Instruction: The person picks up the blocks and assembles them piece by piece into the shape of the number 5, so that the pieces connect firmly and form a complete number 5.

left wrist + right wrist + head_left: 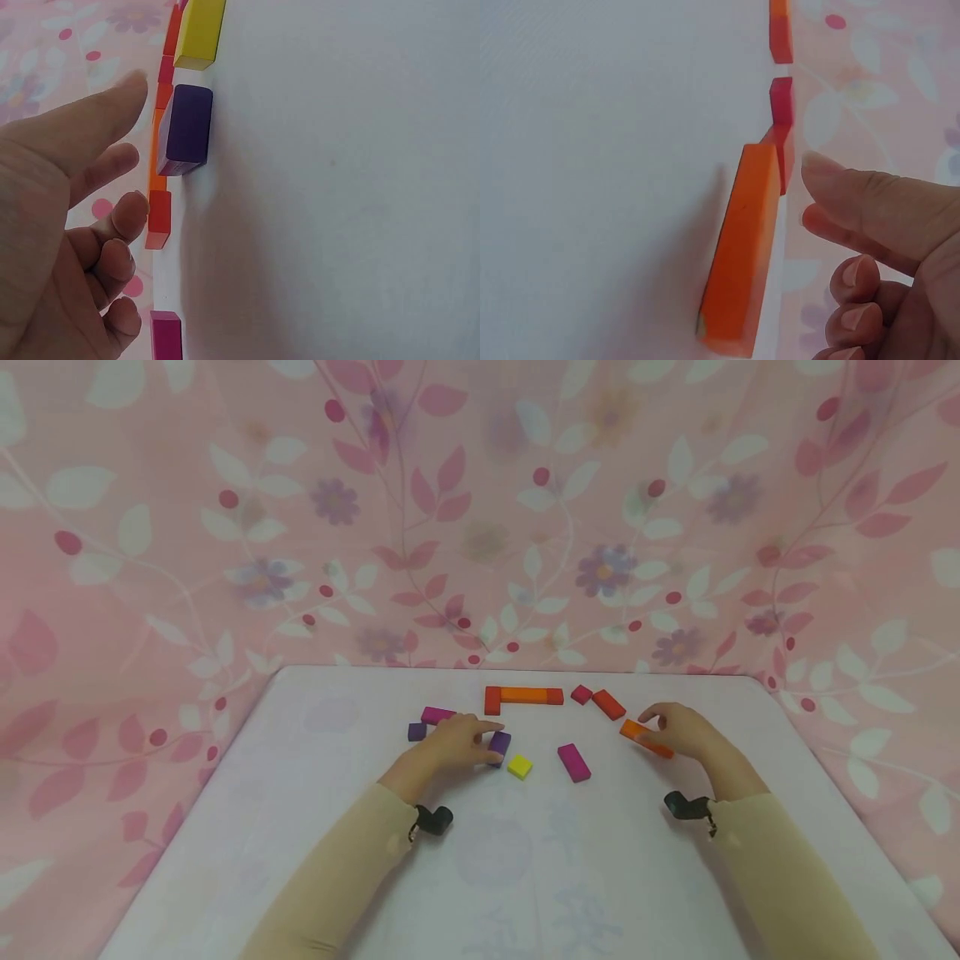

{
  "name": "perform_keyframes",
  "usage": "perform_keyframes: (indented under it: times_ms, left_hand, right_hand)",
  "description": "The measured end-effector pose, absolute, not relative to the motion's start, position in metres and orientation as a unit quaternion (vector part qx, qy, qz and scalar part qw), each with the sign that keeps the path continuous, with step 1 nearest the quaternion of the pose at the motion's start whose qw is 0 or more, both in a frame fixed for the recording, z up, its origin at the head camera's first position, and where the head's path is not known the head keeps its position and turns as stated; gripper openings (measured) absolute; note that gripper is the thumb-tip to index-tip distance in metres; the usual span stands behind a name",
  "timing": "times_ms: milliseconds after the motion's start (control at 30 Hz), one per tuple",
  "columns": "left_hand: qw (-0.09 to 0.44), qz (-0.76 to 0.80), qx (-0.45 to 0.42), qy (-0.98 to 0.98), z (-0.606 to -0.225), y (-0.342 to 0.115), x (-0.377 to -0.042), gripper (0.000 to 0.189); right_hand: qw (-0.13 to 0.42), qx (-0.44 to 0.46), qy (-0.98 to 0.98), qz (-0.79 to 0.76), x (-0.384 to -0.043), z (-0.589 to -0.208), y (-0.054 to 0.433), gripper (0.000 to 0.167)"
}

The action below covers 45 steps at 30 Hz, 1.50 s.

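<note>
My left hand (461, 742) hovers at a dark purple block (500, 746), thumb and index finger spread apart beside it. In the left wrist view the fingers are loosely bent, and a gap shows between them and the purple block (187, 127). On the right, my right hand (678, 731) hangs over an orange block (647, 738) that lies slanted on the table. The right wrist view shows thumb and fingers apart from the orange block (739, 247), with nothing held. A yellow block (520, 767) and a magenta block (574, 763) lie between the hands.
Toward the table's back edge, a red-orange block (492, 700), a long orange block (523, 695) and a small red block (555, 696) touch in a row. A crimson cube (581, 694) and a red block (608, 704) lie rightward. Left are another magenta block (437, 716) and a purple cube (417, 732).
</note>
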<state>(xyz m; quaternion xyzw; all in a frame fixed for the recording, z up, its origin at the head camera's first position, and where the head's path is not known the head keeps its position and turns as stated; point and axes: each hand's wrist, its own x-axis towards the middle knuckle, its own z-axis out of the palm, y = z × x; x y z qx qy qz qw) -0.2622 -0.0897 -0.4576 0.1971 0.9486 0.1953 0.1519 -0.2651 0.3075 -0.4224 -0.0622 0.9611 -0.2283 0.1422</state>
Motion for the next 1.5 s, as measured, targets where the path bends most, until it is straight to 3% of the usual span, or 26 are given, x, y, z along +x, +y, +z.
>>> perform_keyframes:
  times_ms: [467,767,1500]
  left_hand:
    - [0.168,0.208,0.19,0.945,-0.456,-0.089,-0.262,0.065]
    - [0.146,0.207,0.18,0.951,-0.457,-0.089,-0.263,0.063]
    - [0.078,0.154,0.181,0.968,-0.459,-0.09,-0.267,0.063]
  right_hand:
    - [0.154,-0.045,0.963,-0.219,-0.266,-0.434,0.327,0.042]
    - [0.16,-0.038,0.961,-0.222,-0.266,-0.436,0.328,0.042]
    - [0.148,-0.107,0.96,-0.212,-0.278,-0.435,0.265,0.029]
